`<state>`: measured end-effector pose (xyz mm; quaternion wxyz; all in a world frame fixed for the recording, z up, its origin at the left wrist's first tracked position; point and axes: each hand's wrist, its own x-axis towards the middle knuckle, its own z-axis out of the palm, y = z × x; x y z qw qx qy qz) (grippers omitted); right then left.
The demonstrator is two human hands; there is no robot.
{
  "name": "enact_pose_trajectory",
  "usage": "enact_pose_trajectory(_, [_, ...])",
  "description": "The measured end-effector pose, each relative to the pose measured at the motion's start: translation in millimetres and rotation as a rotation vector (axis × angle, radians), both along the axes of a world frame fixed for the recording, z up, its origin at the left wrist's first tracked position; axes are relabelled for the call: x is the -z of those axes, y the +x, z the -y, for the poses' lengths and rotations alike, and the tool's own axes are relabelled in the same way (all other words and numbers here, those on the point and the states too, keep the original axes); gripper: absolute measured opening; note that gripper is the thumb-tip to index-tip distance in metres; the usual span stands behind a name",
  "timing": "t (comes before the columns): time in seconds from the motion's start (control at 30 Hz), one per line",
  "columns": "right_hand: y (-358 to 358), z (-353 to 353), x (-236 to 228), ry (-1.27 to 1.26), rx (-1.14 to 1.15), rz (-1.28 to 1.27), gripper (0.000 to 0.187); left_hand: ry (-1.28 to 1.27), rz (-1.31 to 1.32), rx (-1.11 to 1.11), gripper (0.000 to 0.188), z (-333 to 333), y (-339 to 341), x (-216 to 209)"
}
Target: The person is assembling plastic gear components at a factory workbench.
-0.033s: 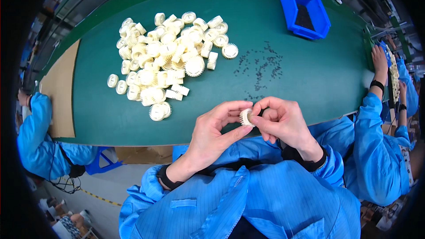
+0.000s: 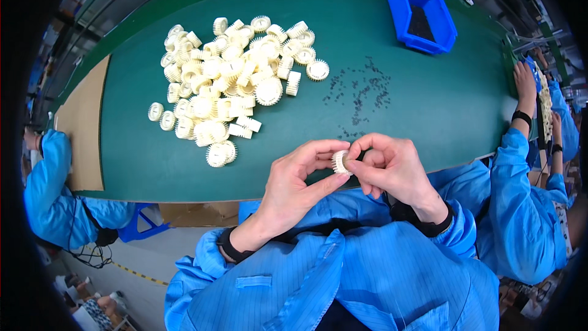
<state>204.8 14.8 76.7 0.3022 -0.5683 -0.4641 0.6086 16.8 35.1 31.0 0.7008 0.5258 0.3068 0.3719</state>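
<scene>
Left grip (image 2: 295,175) — gear (image 2: 339,162) between — right grip (image 2: 397,168)

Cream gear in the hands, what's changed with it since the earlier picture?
Nothing has visibly changed. The left hand and right hand still hold the cream gear between them; the gear pile, small black pieces and blue bin stayed where they were.

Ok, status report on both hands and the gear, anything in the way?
Left hand gripping one cream gear. Right hand at its side, fingertip grip unclear. Gear pile off left, small black parts just beyond; nothing visibly blocking the hands.
</scene>
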Motion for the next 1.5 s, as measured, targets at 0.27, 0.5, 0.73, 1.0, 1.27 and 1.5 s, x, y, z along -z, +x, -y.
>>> enact_pose_trajectory(0.27, [-8, 7, 19, 0.725, -0.104, 0.64, 0.013, 0.097, -0.093, -0.025, 0.038, -5, 4, 1])
enact_pose_trajectory(0.5, [-13, 4, 11, 0.345, 0.058, 0.239, 0.016, -0.086, 0.122, -0.025, 0.037, -5, 4, -2])
enact_pose_trajectory(0.73, [-14, 4, 10, 0.294, 0.055, 0.228, 0.016, -0.069, -0.034, -0.063, 0.028, -3, 6, -5])
enact_pose_trajectory(1.0, [-28, 7, 18, 0.482, 0.127, 0.461, 0.021, 0.076, -0.076, -0.221, 0.025, -2, 13, 4])
enact_pose_trajectory(1.27, [-14, 12, 16, 0.462, 0.157, 0.443, 0.026, 0.186, -0.198, -0.068, 0.038, -5, 12, -16])
enact_pose_trajectory(1.5, [76, -8, 18, 0.334, 0.553, 0.599, 0.018, 1.122, -0.926, -0.488, 0.05, -41, -22, -37])
